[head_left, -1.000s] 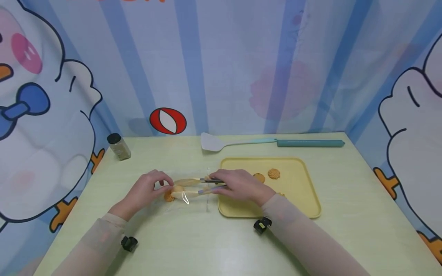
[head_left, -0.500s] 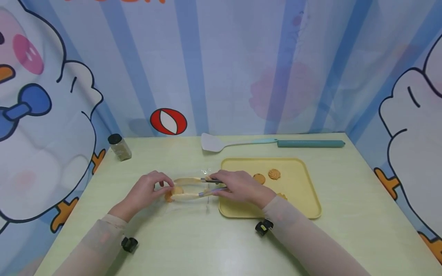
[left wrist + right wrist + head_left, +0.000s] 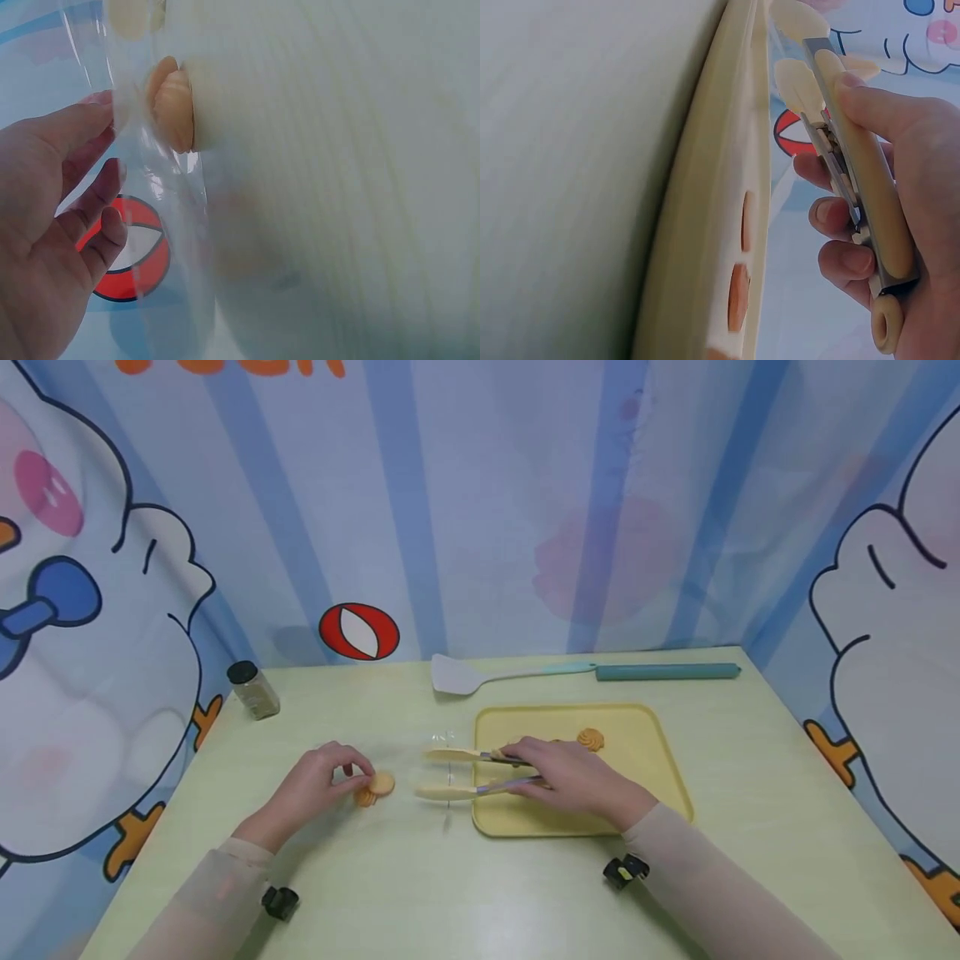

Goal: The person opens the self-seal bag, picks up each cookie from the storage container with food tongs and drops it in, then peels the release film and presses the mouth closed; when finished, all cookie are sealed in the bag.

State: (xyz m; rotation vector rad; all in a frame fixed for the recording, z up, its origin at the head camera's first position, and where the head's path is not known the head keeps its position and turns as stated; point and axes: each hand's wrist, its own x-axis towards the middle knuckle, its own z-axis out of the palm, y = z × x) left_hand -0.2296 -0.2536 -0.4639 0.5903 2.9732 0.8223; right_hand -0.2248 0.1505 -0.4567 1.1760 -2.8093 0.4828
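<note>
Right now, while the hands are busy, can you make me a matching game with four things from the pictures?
Things:
1. Tongs
2. Spice jar
3. Spatula
4. Tray

Clues:
A. Lying just behind the tray, with a pale head
B. Held in the right hand
C. Pale yellow, with cookies on it
D. Topped with a black lid

Right pairs: 1-B, 2-D, 3-A, 4-C
</note>
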